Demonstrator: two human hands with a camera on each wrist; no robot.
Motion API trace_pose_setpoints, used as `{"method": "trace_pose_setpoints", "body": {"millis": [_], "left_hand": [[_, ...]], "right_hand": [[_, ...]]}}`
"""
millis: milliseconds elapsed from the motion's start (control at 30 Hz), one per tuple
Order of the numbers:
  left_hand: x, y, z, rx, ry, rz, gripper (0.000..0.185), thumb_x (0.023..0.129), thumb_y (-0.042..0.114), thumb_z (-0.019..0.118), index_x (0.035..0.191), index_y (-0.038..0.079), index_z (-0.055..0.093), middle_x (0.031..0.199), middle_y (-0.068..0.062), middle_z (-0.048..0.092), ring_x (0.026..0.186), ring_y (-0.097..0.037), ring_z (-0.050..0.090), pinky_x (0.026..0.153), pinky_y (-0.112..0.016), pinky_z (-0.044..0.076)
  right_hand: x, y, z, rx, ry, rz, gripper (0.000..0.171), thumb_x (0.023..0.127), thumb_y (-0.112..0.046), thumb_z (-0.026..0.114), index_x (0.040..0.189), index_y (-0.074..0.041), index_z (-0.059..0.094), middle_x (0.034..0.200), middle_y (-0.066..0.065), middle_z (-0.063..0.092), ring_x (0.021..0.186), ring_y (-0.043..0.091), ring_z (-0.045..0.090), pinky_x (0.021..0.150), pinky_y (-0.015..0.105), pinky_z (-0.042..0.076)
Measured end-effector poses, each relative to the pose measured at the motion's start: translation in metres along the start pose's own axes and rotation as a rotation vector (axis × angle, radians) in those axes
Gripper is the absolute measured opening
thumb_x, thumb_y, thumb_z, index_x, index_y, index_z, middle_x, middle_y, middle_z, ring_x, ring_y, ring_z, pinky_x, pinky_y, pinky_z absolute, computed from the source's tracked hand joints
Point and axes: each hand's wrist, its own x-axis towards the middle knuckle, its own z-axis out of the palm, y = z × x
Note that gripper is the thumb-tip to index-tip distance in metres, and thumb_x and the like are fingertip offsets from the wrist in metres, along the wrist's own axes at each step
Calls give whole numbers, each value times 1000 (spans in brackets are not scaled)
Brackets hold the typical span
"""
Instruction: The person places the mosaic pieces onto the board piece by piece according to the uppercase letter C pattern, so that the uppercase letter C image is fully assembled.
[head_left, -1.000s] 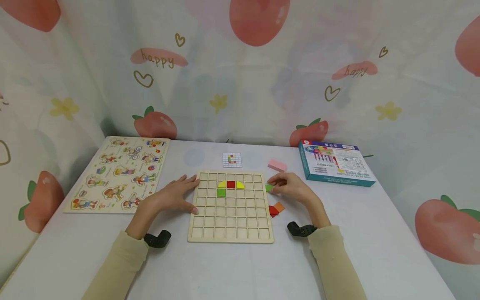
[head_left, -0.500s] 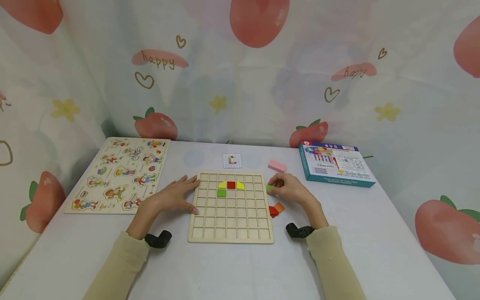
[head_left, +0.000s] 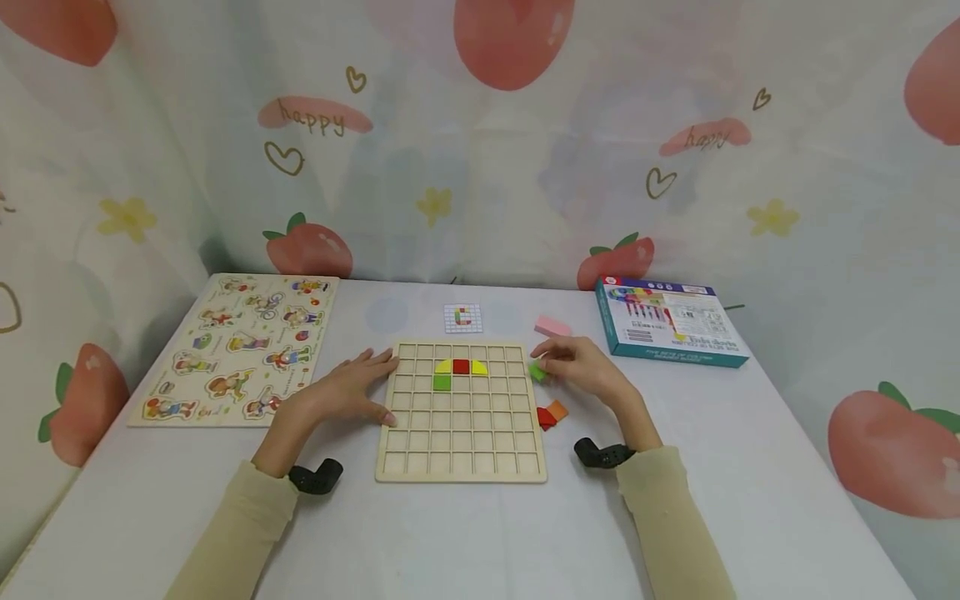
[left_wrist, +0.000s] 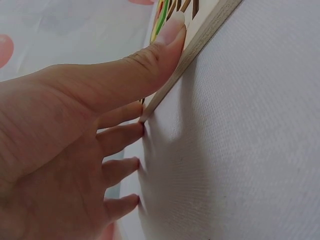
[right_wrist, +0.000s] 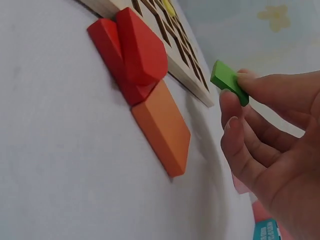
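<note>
A wooden grid board lies mid-table. Near its top sit a red square tile between two yellow curved tiles, and a green square tile below the left one. My left hand touches the board's left edge, its fingers spread; in the left wrist view the thumb presses on the board's rim. Off the board's right edge, my right hand pinches another green tile between thumb and fingers, raised and tilted. Red pieces and an orange one lie below it.
A small pattern card lies behind the board, with a pink block to its right. A teal-edged box stands at the back right. A picture puzzle board lies left, close to my left forearm. A printed cloth hangs behind.
The green tile in my right fingers has tilted up and shows more of its face. My right fingers have shifted slightly around it. The left hand stays in place at the board.
</note>
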Motion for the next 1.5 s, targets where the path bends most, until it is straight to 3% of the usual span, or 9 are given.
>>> {"method": "trace_pose_setpoints", "body": {"millis": [567, 933, 1167, 1367, 1500], "left_hand": [[3, 0, -9, 7, 11, -8, 100, 83, 39, 85, 161, 6, 33, 171, -16, 18, 159, -45, 6, 128, -63, 8], [2, 4, -9, -5, 4, -9, 99, 83, 37, 86, 160, 4, 33, 171, -17, 19, 158, -46, 6, 128, -63, 7], [1, 2, -3, -20, -6, -11, 100, 82, 37, 86, 160, 5, 34, 171, -16, 19, 158, -45, 6, 128, -63, 7], [2, 1, 1, -22, -7, -10, 99, 83, 38, 86, 160, 6, 34, 171, -14, 20, 159, -44, 6, 128, -63, 7], [1, 1, 0, -23, -4, -18, 99, 82, 39, 86, 160, 6, 34, 171, -15, 20, 159, -44, 6, 128, -62, 8]], "right_hand": [[9, -29, 6, 86, -76, -52, 31, 97, -12, 68, 128, -4, 68, 115, 14, 71, 98, 24, 67, 91, 28, 55], [8, -45, 25, 107, -118, -36, 39, 95, -15, 73, 132, -5, 67, 116, 11, 75, 99, 22, 70, 99, 28, 55], [2, -51, 43, 107, -93, -49, 37, 94, -16, 75, 129, -3, 70, 105, 10, 76, 91, 20, 68, 91, 24, 56], [-2, -60, 57, 86, -13, -43, 34, 91, -16, 78, 123, -6, 74, 108, 8, 74, 91, 18, 68, 87, 28, 58], [0, -66, 65, 37, -33, -98, 31, 91, -14, 78, 120, -4, 74, 112, 11, 74, 94, 17, 71, 90, 31, 60]]}}
